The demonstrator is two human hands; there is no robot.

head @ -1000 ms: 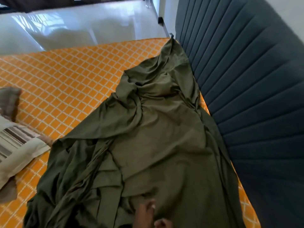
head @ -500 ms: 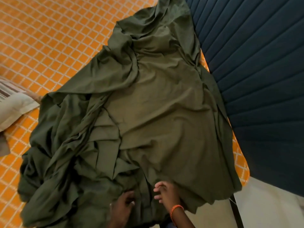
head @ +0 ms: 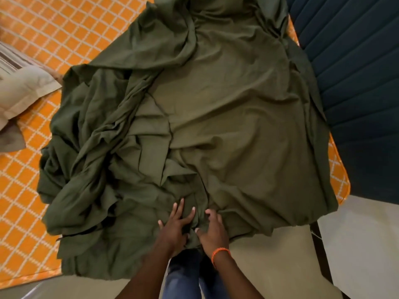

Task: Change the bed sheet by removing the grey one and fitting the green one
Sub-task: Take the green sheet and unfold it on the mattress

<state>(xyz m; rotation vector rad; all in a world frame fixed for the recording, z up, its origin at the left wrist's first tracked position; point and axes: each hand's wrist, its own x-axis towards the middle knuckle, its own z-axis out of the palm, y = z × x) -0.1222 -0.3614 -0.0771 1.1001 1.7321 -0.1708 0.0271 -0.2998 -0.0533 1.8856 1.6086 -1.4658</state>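
The green sheet (head: 216, 117) lies crumpled over the orange lattice-patterned mattress (head: 28, 190), bunched in thick folds on the left and flatter on the right, its near edge hanging over the mattress side. My left hand (head: 176, 225) rests on the near edge with fingers spread straight. My right hand (head: 212, 230), with an orange band on the wrist, sits just beside it, fingers curled into a fold of the sheet. A bit of grey cloth (head: 10, 139) shows at the far left edge.
A striped cream pillow (head: 23, 89) lies on the mattress at the left. The dark blue ribbed headboard (head: 356, 83) stands along the right. Pale floor (head: 356, 244) and my jeans (head: 185, 275) are below the mattress edge.
The view has tilted down toward the near mattress edge. Both hands have come further into view, and my left hand has spread flat on the green sheet.
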